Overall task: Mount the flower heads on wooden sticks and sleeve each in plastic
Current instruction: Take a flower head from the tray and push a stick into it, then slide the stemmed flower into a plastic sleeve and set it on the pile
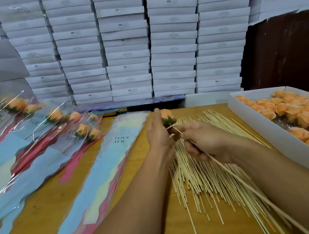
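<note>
My left hand (pixel 158 133) grips an orange rose head (pixel 166 115) with a green base, held upright above the table. My right hand (pixel 203 140) pinches a long wooden stick (pixel 256 193) whose tip meets the underside of the flower. A heap of loose wooden sticks (pixel 205 172) lies on the table under both hands. A stack of empty "LOVE YOU" plastic sleeves (pixel 104 161) lies to the left of my hands. Several sleeved roses on sticks (pixel 57 126) are piled at the far left.
A white tray (pixel 268 132) with several orange rose heads (pixel 301 118) stands at the right. Stacks of white boxes (pixel 125 42) form a wall behind the wooden table (pixel 44 208). A dark panel fills the back right.
</note>
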